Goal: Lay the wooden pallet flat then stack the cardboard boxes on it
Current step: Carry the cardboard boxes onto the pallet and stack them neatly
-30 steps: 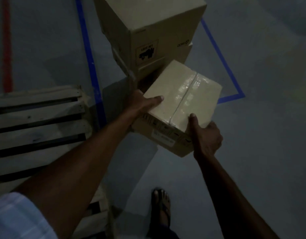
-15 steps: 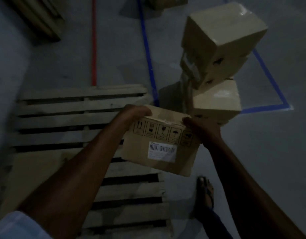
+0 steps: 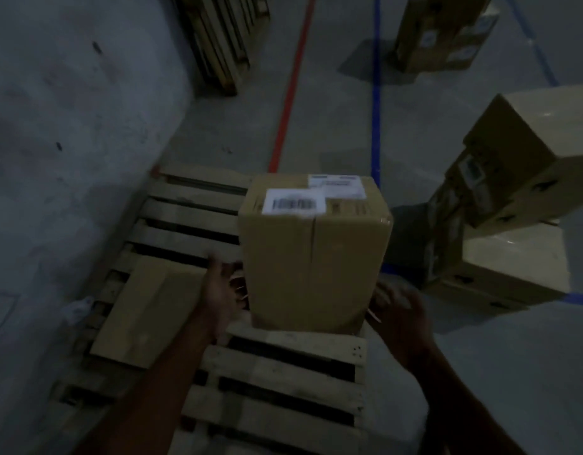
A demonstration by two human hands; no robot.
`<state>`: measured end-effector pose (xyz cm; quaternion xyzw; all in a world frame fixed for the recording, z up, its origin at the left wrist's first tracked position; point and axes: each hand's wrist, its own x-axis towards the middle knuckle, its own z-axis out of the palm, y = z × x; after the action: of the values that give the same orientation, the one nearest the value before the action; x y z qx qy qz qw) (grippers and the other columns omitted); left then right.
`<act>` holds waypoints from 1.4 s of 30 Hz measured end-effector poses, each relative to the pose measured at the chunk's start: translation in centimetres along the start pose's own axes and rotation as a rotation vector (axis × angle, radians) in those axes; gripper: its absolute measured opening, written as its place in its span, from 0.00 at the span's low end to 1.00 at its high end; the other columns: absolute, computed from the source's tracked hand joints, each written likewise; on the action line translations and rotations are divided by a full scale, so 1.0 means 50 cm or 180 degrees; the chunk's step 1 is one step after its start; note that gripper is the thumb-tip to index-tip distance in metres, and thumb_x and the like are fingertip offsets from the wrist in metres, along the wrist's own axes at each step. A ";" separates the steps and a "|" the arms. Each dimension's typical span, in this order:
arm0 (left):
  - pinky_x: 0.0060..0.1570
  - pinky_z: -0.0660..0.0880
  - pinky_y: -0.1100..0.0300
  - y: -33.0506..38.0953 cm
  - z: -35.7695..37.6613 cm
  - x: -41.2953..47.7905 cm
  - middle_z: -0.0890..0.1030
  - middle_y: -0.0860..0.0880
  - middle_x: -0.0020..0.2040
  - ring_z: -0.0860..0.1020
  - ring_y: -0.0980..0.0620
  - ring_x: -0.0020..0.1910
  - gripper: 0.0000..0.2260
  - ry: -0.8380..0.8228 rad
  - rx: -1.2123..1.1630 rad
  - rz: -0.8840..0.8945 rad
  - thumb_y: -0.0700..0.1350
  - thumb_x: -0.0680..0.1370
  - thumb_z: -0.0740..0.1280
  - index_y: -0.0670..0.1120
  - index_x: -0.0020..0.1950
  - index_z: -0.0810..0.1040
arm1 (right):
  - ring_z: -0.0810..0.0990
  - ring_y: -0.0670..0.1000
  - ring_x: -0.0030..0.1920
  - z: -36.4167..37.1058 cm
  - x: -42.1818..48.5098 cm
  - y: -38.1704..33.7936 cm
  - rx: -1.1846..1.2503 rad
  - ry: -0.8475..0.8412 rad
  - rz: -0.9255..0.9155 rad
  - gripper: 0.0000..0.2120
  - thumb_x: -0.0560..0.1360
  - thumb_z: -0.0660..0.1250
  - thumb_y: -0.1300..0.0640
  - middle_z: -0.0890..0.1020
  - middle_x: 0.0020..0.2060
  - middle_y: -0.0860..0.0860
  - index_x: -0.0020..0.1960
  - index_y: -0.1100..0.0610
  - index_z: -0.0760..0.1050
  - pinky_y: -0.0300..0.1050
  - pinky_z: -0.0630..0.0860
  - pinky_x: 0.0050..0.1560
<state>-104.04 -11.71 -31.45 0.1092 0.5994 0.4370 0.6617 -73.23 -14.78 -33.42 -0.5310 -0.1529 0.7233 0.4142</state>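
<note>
Half a second ago the box (image 3: 316,257) was held up in both hands over the pallet (image 3: 277,359); now it stands upright on the pallet, along the pallet's right edge, barcode labels on top. The left hand (image 3: 223,290) sits just left of the box and the right hand (image 3: 401,310) just right of it, both low down, with fingers spread and gripping nothing. Motion blur hides whether the fingertips touch the cardboard, so this reads as the moment of letting go.

The pallet lies flat on the floor, so that first part looks done. One box is on it, plus a flat cardboard sheet (image 3: 152,310) lying on the planks on the pallet's left side. Most of the stacking is left: a stack of boxes (image 3: 513,198) waits on the floor just to the right of the pallet, and more boxes (image 3: 447,31) stand well beyond its far end. By my reckoning the job is at an early stage, with plenty of bare planks in front of and behind the box to fill
</note>
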 end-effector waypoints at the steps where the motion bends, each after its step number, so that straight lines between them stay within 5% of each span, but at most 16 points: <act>1: 0.45 0.81 0.50 0.005 0.005 0.000 0.85 0.42 0.47 0.84 0.40 0.47 0.29 -0.0086 -0.0050 -0.0077 0.66 0.82 0.51 0.47 0.50 0.85 | 0.76 0.55 0.67 0.006 0.008 -0.018 -0.0074 -0.0016 0.0115 0.35 0.73 0.61 0.27 0.79 0.67 0.50 0.72 0.47 0.71 0.60 0.67 0.71; 3: 0.40 0.84 0.52 0.006 0.033 -0.002 0.87 0.43 0.49 0.86 0.44 0.44 0.28 -0.0303 -0.0190 -0.0119 0.62 0.84 0.52 0.49 0.50 0.88 | 0.73 0.54 0.66 0.035 0.032 -0.042 -0.0582 0.0055 0.0221 0.40 0.69 0.55 0.20 0.75 0.65 0.46 0.74 0.41 0.67 0.63 0.67 0.70; 6: 0.60 0.79 0.46 -0.028 0.044 0.017 0.80 0.41 0.67 0.80 0.40 0.64 0.25 -0.0151 -0.0294 0.0051 0.63 0.82 0.59 0.49 0.68 0.80 | 0.74 0.55 0.63 0.068 0.049 -0.032 -0.0806 0.0229 0.0150 0.35 0.64 0.59 0.19 0.74 0.64 0.48 0.64 0.36 0.72 0.68 0.71 0.65; 10: 0.40 0.82 0.59 -0.059 0.028 0.028 0.87 0.47 0.52 0.85 0.49 0.49 0.20 -0.0603 -0.0362 0.0072 0.60 0.80 0.60 0.49 0.57 0.86 | 0.78 0.53 0.62 0.035 0.039 0.002 -0.0604 -0.0092 -0.0262 0.38 0.61 0.67 0.22 0.78 0.65 0.48 0.65 0.39 0.74 0.59 0.78 0.55; 13: 0.48 0.82 0.58 -0.064 -0.006 0.017 0.86 0.46 0.55 0.85 0.50 0.52 0.27 -0.0978 -0.0344 0.0155 0.60 0.62 0.80 0.48 0.56 0.87 | 0.81 0.49 0.61 -0.012 0.034 0.011 -0.0704 -0.0171 -0.0450 0.45 0.59 0.77 0.29 0.82 0.61 0.46 0.69 0.49 0.72 0.56 0.78 0.61; 15: 0.43 0.82 0.58 -0.056 -0.041 0.013 0.87 0.45 0.51 0.85 0.49 0.47 0.29 -0.1038 -0.0227 0.0143 0.52 0.56 0.84 0.45 0.54 0.86 | 0.83 0.46 0.56 -0.043 0.025 0.007 -0.0822 0.0074 -0.0417 0.31 0.72 0.72 0.35 0.84 0.56 0.42 0.67 0.51 0.73 0.58 0.79 0.61; 16: 0.41 0.82 0.57 -0.045 -0.054 0.011 0.86 0.44 0.49 0.85 0.47 0.45 0.26 -0.0974 -0.0126 0.0115 0.52 0.58 0.82 0.45 0.53 0.85 | 0.83 0.49 0.58 -0.066 0.034 0.004 -0.0548 -0.0225 -0.0240 0.21 0.82 0.60 0.39 0.84 0.58 0.45 0.67 0.51 0.75 0.58 0.80 0.60; 18: 0.44 0.79 0.55 -0.023 -0.044 0.001 0.86 0.44 0.48 0.83 0.44 0.46 0.23 -0.0665 -0.0079 -0.0117 0.63 0.69 0.72 0.47 0.53 0.85 | 0.79 0.60 0.66 -0.069 0.035 -0.020 0.0008 -0.0325 0.0056 0.30 0.84 0.44 0.37 0.80 0.66 0.56 0.72 0.51 0.74 0.63 0.75 0.65; 20: 0.46 0.79 0.54 -0.024 -0.014 -0.002 0.86 0.43 0.51 0.84 0.43 0.48 0.30 -0.0509 0.0110 -0.0227 0.70 0.79 0.55 0.48 0.58 0.84 | 0.77 0.63 0.67 -0.024 0.036 -0.032 -0.0003 -0.0335 0.0234 0.37 0.79 0.48 0.28 0.79 0.67 0.60 0.72 0.53 0.74 0.66 0.71 0.67; 22: 0.39 0.81 0.58 -0.045 0.028 -0.011 0.88 0.45 0.48 0.86 0.47 0.45 0.29 -0.0308 0.0459 -0.0020 0.66 0.83 0.49 0.48 0.58 0.82 | 0.80 0.62 0.63 0.021 0.044 -0.019 -0.0307 -0.0244 0.0072 0.41 0.76 0.48 0.26 0.81 0.64 0.60 0.70 0.55 0.75 0.64 0.76 0.62; 26: 0.32 0.74 0.62 -0.084 0.026 -0.026 0.84 0.48 0.35 0.81 0.52 0.31 0.20 0.0185 0.0528 0.0070 0.59 0.84 0.54 0.48 0.47 0.79 | 0.84 0.60 0.53 0.053 0.037 0.020 -0.0664 0.0113 0.0050 0.32 0.81 0.50 0.33 0.85 0.54 0.59 0.67 0.56 0.75 0.54 0.82 0.44; 28: 0.32 0.73 0.64 -0.091 0.009 -0.025 0.82 0.44 0.44 0.79 0.52 0.35 0.15 0.0394 0.0836 0.0015 0.55 0.85 0.57 0.47 0.50 0.77 | 0.82 0.58 0.47 0.069 0.032 0.034 -0.0954 0.0510 0.0137 0.19 0.83 0.53 0.41 0.84 0.49 0.59 0.56 0.53 0.75 0.51 0.78 0.42; 30: 0.45 0.72 0.63 -0.104 -0.002 -0.019 0.79 0.38 0.59 0.78 0.48 0.47 0.08 0.0657 0.1930 0.0295 0.49 0.85 0.58 0.46 0.55 0.73 | 0.79 0.57 0.46 0.088 0.035 0.064 -0.1336 0.0894 0.0083 0.13 0.82 0.57 0.45 0.82 0.52 0.61 0.49 0.51 0.74 0.49 0.75 0.43; 33: 0.50 0.69 0.53 -0.150 0.002 -0.025 0.78 0.35 0.58 0.75 0.38 0.58 0.15 0.1364 0.3233 0.1243 0.48 0.80 0.56 0.42 0.51 0.80 | 0.80 0.60 0.54 0.102 0.034 0.140 -0.2413 0.1139 -0.0452 0.17 0.80 0.60 0.43 0.82 0.57 0.59 0.58 0.52 0.78 0.49 0.75 0.55; 36: 0.57 0.72 0.46 -0.209 -0.006 -0.053 0.76 0.35 0.60 0.74 0.34 0.60 0.18 0.1936 0.3665 0.1385 0.54 0.74 0.60 0.46 0.49 0.84 | 0.79 0.60 0.59 0.124 0.009 0.210 -0.3270 0.1271 -0.0815 0.17 0.84 0.57 0.53 0.82 0.60 0.60 0.68 0.58 0.77 0.41 0.69 0.51; 42: 0.58 0.75 0.40 -0.258 -0.125 -0.028 0.73 0.39 0.63 0.74 0.34 0.60 0.17 0.1699 0.3467 0.1246 0.59 0.67 0.69 0.51 0.48 0.86 | 0.82 0.61 0.55 0.137 0.026 0.344 -0.3084 0.1235 -0.1036 0.15 0.83 0.61 0.56 0.84 0.57 0.62 0.64 0.61 0.81 0.50 0.79 0.54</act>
<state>-103.67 -22.74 -40.68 0.4248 0.8489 0.1946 0.2470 -86.99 -22.78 -42.99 -0.7542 -0.4696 0.3854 0.2493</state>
